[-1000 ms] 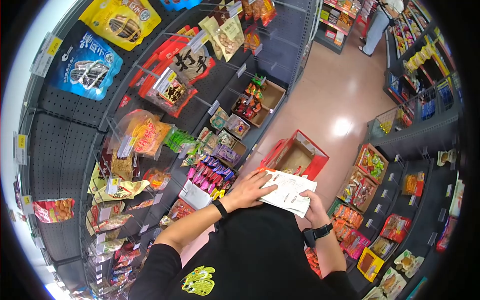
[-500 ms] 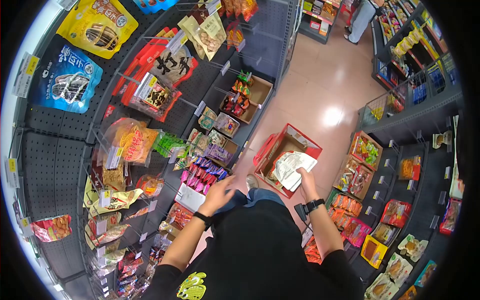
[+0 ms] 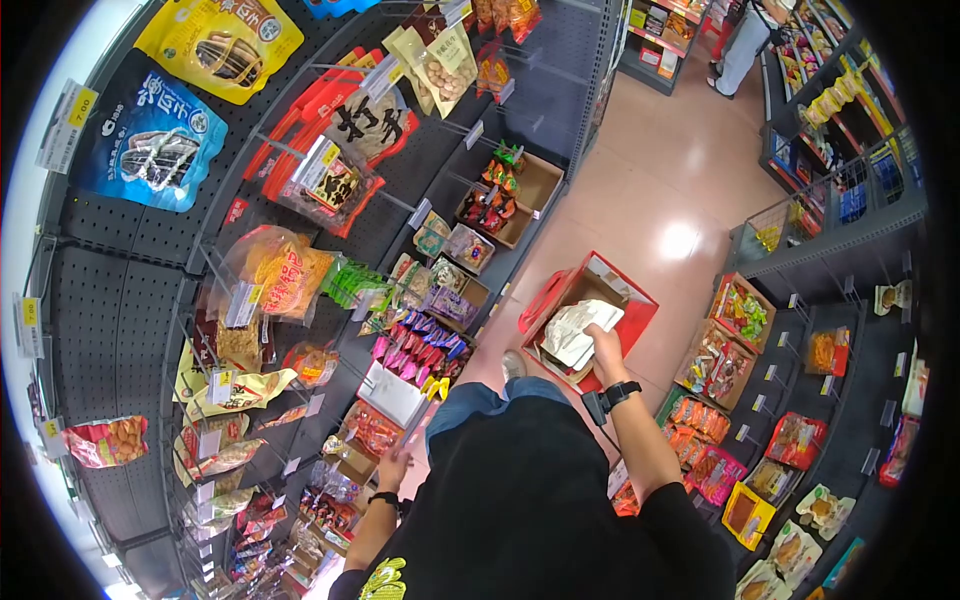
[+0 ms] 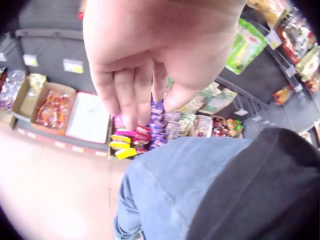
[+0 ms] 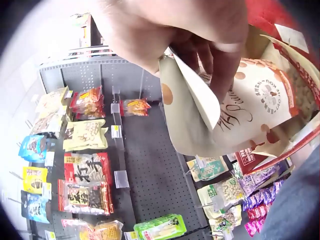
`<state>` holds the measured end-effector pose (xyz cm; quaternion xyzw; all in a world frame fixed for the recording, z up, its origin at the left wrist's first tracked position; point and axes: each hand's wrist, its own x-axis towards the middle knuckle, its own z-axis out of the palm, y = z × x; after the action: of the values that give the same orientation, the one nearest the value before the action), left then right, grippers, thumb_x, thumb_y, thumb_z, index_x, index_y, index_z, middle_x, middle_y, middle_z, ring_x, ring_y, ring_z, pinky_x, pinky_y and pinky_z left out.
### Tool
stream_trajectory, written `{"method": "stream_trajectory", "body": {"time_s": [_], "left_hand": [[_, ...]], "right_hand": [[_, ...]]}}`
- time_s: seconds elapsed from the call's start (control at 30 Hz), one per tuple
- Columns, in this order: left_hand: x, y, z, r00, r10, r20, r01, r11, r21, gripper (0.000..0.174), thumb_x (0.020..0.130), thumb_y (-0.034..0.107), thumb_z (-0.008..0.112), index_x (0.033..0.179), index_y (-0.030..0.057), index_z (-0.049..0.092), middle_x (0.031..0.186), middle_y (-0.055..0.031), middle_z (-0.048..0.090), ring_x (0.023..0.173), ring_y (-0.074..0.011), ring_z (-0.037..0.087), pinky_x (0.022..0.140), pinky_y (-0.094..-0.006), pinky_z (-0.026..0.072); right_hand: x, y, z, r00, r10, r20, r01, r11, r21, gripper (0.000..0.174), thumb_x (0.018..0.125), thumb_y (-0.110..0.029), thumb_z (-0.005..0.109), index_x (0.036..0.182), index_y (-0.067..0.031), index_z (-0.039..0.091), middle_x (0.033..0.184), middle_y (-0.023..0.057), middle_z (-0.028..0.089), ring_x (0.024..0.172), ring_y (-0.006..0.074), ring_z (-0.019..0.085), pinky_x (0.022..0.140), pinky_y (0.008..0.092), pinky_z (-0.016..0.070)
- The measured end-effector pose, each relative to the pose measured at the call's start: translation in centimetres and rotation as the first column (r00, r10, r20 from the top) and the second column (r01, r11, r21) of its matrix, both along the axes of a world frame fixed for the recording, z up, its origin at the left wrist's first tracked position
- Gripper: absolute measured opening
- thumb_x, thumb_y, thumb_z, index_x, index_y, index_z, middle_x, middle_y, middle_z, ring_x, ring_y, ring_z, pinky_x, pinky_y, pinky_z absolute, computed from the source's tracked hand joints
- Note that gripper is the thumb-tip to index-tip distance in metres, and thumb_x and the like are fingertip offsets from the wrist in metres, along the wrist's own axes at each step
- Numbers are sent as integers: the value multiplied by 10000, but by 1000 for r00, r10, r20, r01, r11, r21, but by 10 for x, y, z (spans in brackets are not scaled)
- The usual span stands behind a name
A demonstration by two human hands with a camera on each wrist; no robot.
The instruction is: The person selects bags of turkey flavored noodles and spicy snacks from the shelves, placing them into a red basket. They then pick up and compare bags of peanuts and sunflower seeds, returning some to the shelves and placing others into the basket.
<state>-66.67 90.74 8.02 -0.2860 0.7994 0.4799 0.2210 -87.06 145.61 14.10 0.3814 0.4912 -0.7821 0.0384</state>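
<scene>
My right hand point(image 3: 606, 355) grips the edge of a white snack bag point(image 3: 568, 338) between thumb and fingers. In the right wrist view the bag point(image 5: 252, 107) shows brown lettering and orange-brown nut pictures, with a loose flap at its top. It overlaps a red cardboard box point(image 3: 642, 318) that stands on the floor before my feet. More packaged nuts point(image 5: 302, 92) show inside the box. My left hand point(image 3: 394, 470) hangs at my left side, fingers loosely bent and holding nothing. It is nearest the low shelf trays; in the left wrist view the palm point(image 4: 160, 45) fills the top.
Hooks on the left rack carry snack bags point(image 3: 330, 190) and price tags. Low trays hold pink and purple wrapped sweets point(image 3: 425, 345) beside a white tray point(image 3: 392, 392). On the right stands another shelf with boxed sweets point(image 3: 742, 310). A person point(image 3: 742, 50) stands farther up the aisle.
My left hand has come off the bag and dropped back to my left side. My right hand has carried the bag forward, over the red box.
</scene>
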Motion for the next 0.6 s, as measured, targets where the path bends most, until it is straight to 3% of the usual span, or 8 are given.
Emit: {"method": "stream_trajectory", "body": {"time_s": [0.07, 0.17, 0.27, 0.3, 0.4, 0.43, 0.5, 0.6], "left_hand": [[23, 7, 12, 960, 154, 234, -160, 987, 8, 306, 865, 95, 673, 1152, -6, 638, 841, -119, 703, 705, -170, 682, 594, -284, 531], [25, 41, 71, 949, 87, 302, -71, 995, -66, 330, 861, 90, 685, 1178, 13, 635, 816, -117, 696, 695, -166, 673, 584, -262, 518], [52, 21, 25, 907, 133, 400, -166, 985, 49, 341, 861, 83, 681, 1189, 7, 626, 811, -111, 691, 675, -180, 667, 590, -268, 528], [43, 29, 41, 927, 62, 370, -80, 996, 34, 347, 863, 83, 678, 1196, 13, 614, 837, -107, 689, 685, -184, 662, 594, -272, 525], [19, 47, 65, 971, 53, 234, -63, 997, 35, 360, 865, 90, 674, 1210, 18, 603, 869, -111, 688, 722, -182, 668, 593, -256, 504], [5, 54, 77, 953, 91, 289, -106, 994, 37, 355, 880, 107, 653, 1216, 13, 592, 898, -110, 694, 769, -179, 680, 615, -259, 495], [6, 36, 44, 960, 122, 254, -149, 984, 93, 345, 889, 116, 640, 1215, 11, 593, 905, -108, 698, 778, -181, 684, 637, -269, 500], [-3, 26, 43, 972, 138, 193, -167, 975, 147, 338, 909, 147, 617, 1220, 17, 597, 927, -102, 709, 796, -181, 691, 690, -291, 507]], "right_hand": [[4, 6, -8, 992, -117, -52, 109, 985, -133, 412, 823, -54, 561, 1197, 120, 560, 1137, 164, 658, 962, 277, 672, 859, 354, 524], [26, 20, -58, 997, -59, 41, 65, 983, -170, 424, 826, -43, 548, 1230, 84, 547, 1153, 153, 654, 980, 286, 678, 847, 394, 564], [31, 16, -91, 987, -1, 162, 28, 986, -164, 412, 843, -50, 547, 1242, 55, 541, 1151, 150, 655, 1001, 288, 684, 816, 425, 594], [28, 12, -99, 981, 73, 178, -46, 987, -152, 411, 846, -39, 543, 1247, 49, 526, 1132, 155, 658, 980, 302, 691, 804, 424, 606], [10, -7, -104, 957, 235, 170, -235, 972, -20, 391, 856, -86, 582, 1213, 65, 539, 1037, 146, 659, 837, 278, 694, 649, 416, 598], [1, -15, -95, 939, 244, 243, -247, 969, -18, 394, 855, -109, 595, 1199, 75, 540, 998, 137, 649, 786, 267, 676, 625, 404, 580], [-15, -24, -86, 917, 310, 251, -348, 930, 123, 366, 855, -164, 620, 1124, 75, 554, 916, 125, 614, 723, 248, 634, 617, 371, 548], [-23, -23, -95, 960, 178, 217, -171, 984, -47, 317, 858, -98, 566, 1127, 69, 559, 1014, 174, 652, 837, 318, 683, 673, 439, 563]]}}
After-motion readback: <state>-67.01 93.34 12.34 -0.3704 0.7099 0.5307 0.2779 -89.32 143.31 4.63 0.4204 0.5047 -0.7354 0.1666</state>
